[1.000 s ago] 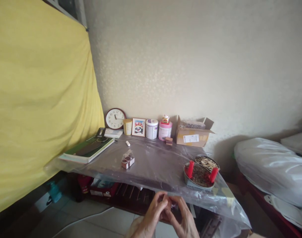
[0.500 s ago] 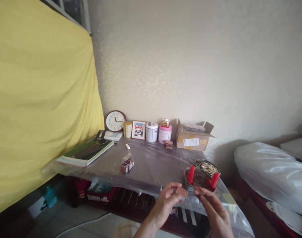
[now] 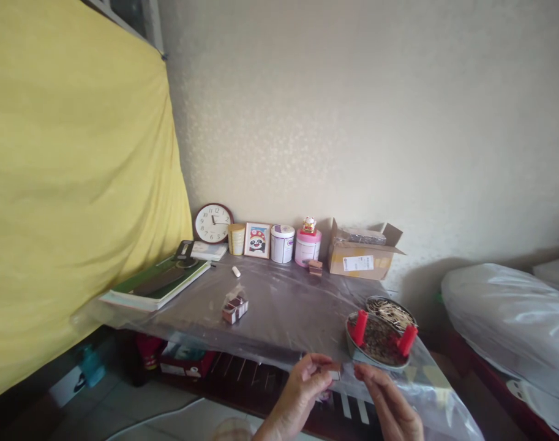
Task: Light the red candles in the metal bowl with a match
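My left hand is closed around a small matchbox, whose brown striking side shows beyond the fingertips. My right hand is pinched a little to the right of it; whatever thin thing is between the fingertips is too small to make out. Just beyond the hands stands a metal tub of dark, grainy filling with two red candles upright in it. Behind that tub is a round tin of loose matchsticks.
A wrapped pack of matchboxes lies on the plastic-covered table. Along the wall stand a clock, a panda picture, tins and an open cardboard box. A thick book lies left.
Both hands have dropped slightly, and the matchbox has tilted so less of its brown side shows. My right fingertips have come closer to it. The view has shifted slightly.
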The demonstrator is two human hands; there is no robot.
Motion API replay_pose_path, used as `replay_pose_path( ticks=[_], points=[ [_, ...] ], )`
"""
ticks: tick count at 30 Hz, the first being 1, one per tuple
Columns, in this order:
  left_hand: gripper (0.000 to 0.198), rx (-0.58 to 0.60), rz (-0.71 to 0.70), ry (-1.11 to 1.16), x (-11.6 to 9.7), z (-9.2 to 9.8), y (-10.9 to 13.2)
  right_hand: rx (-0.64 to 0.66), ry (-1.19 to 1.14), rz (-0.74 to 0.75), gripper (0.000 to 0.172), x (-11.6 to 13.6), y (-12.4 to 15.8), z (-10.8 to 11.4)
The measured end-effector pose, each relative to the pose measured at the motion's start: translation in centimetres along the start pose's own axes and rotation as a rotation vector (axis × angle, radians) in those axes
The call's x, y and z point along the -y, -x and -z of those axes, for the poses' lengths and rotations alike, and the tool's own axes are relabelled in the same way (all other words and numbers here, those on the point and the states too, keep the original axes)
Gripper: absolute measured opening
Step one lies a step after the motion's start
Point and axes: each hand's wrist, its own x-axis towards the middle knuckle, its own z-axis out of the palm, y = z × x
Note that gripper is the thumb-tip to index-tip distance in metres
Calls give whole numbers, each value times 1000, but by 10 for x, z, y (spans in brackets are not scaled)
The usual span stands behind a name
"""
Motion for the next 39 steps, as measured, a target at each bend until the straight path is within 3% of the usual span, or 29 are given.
replay_pose_path(
  ticks=[17, 23, 39],
  points=[
    [26, -27, -2, -82, 8, 0, 0, 75, 285, 194, 20, 1, 8, -13],
    [23, -44, -3, -103, 10, -1, 0, -6, 370, 282, 17, 11, 6, -18],
    [14, -33, 22, -11, -1, -13, 5, -38, 449, 453, 14, 41, 6, -24]
  ],
)
